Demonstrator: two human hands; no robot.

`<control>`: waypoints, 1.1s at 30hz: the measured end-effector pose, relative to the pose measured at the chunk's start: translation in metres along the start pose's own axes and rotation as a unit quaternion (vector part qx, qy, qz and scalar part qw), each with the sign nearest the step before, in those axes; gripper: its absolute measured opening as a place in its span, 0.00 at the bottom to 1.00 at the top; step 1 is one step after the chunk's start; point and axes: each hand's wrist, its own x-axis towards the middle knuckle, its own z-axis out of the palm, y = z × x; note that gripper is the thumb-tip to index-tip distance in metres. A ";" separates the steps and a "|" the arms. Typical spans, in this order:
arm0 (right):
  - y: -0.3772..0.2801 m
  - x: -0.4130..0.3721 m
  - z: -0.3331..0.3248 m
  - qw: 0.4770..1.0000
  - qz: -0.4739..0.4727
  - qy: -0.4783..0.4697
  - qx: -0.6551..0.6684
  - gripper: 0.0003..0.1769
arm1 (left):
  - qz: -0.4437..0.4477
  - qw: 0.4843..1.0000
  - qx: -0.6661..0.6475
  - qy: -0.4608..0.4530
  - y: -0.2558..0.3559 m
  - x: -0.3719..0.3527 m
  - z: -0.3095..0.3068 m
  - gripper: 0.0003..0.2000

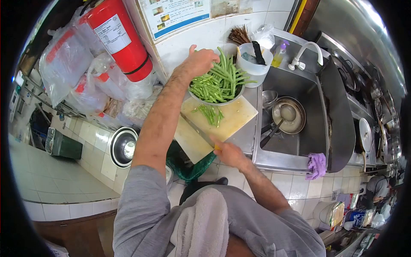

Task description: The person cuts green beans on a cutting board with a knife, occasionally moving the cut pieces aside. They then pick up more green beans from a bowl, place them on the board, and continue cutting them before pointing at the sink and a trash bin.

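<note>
Bowl (223, 103) partly hidden by beans (214, 83)

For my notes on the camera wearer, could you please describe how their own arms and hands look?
Short grey sleeves leave both forearms uncovered. The left hand and right hand are bare, with no gloves or watch visible.

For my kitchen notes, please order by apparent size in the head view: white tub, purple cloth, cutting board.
Largest to smallest:
1. Cutting board
2. White tub
3. Purple cloth
</note>
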 end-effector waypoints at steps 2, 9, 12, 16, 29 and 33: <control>0.005 0.008 0.004 1.000 -0.002 0.023 0.004 0.35 | 0.006 0.999 -0.019 0.042 -0.006 -0.033 -0.003 0.10; 0.000 -0.013 -0.007 0.990 0.105 0.075 0.050 0.35 | -0.040 0.979 -0.197 -0.024 -0.042 -0.170 0.071 0.08; -0.017 -0.017 0.001 0.987 0.121 0.081 0.064 0.35 | -0.026 0.984 -0.173 -0.044 -0.056 -0.190 0.120 0.09; -0.034 -0.017 0.017 0.983 0.152 0.087 0.054 0.36 | 0.013 0.988 -0.140 0.068 -0.058 -0.195 0.145 0.09; -0.042 -0.031 0.024 0.980 0.167 0.102 0.022 0.37 | 0.040 0.963 -0.223 0.148 -0.012 -0.182 0.176 0.07; -0.036 -0.034 0.028 0.982 0.147 0.112 0.028 0.38 | 0.046 0.970 -0.217 0.102 -0.008 -0.186 0.168 0.07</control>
